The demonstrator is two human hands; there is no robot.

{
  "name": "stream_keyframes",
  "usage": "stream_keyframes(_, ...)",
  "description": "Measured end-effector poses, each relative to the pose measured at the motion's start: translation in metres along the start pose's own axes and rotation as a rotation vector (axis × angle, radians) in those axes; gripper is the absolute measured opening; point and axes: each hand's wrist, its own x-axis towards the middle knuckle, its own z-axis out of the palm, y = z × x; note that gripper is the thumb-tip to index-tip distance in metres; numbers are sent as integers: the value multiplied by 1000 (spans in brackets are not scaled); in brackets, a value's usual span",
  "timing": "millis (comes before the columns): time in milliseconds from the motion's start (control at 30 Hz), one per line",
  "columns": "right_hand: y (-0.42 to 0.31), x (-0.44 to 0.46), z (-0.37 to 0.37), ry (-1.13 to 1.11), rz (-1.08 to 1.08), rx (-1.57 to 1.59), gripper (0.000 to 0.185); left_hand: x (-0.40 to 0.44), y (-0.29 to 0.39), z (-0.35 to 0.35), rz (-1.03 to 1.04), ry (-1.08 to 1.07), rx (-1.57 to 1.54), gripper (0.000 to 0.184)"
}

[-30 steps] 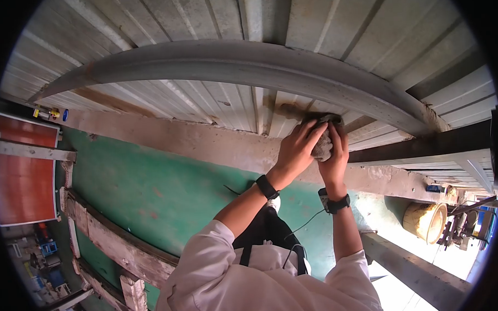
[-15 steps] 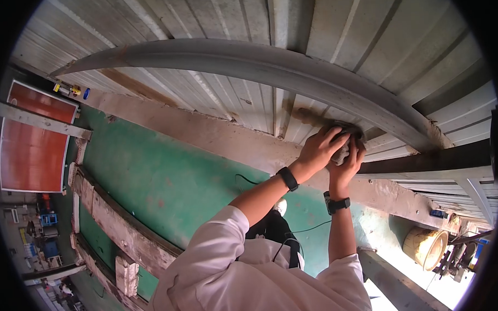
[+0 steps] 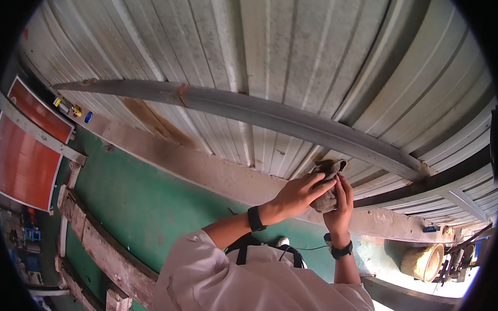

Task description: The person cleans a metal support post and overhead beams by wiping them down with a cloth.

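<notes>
Both of my hands are closed on a crumpled grey-brown rag (image 3: 325, 201), right of the middle of the view. My left hand (image 3: 299, 197) presses on the rag from the left, its fingers reaching across the top. My right hand (image 3: 339, 208) grips it from the right side, with fingers pointing up. The rag's dark folded upper end sticks out above the fingertips. Behind it stands the ribbed metal wall (image 3: 289, 61), with a grey metal rail (image 3: 247, 109) running across it just above the hands. Whether the rag touches the wall I cannot tell.
A concrete ledge (image 3: 205, 165) runs along the wall's foot, beside a green floor (image 3: 152, 213). Worn, paint-stained beams (image 3: 107, 251) lie at left, near a red panel (image 3: 27, 155). A stained bucket (image 3: 423, 262) stands at lower right. A thin cable (image 3: 310, 248) trails near my feet.
The camera view has shifted, showing more of the wall above. Both hands sit lower in view with the rag, which now shows more plainly between the fingers.
</notes>
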Motion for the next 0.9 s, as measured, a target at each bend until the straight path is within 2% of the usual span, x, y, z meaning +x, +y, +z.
stream_keyframes(67, -34, 28, 2, 74, -103, -13, 60, 9, -1, -49, 96, 149, -14, 60)
stream_keyframes(167, -81, 73, 23, 171, -278, -60, 59, 12, -20, -111, 158, 270, 60, 56)
stream_keyframes(267, -117, 122, 60, 150, -313, -16, 62, 19, -49, -161, 70, 338, 131, 62)
stream_keyframes(367, -145, 159, 91, 92, -328, 2, 66, 21, -79, -190, -35, 419, 113, 66)
stream_keyframes(533, -170, 200, 99, 184, -391, -95, 63, 47, -99, -212, -20, 554, 64, 70)
stream_keyframes(633, -172, 211, 76, 265, -395, -142, 60, 71, -88, -209, 89, 605, 32, 71)
stream_keyframes(767, -161, 204, 42, 424, -288, -166, 52, 106, -61, -198, 218, 502, -75, 65)
stream_keyframes(833, -148, 192, 24, 404, -228, -220, 51, 118, -55, -179, 292, 460, -80, 61)
stream_keyframes(900, -130, 173, 11, 293, -139, -236, 52, 112, -48, -174, 278, 289, -108, 60)
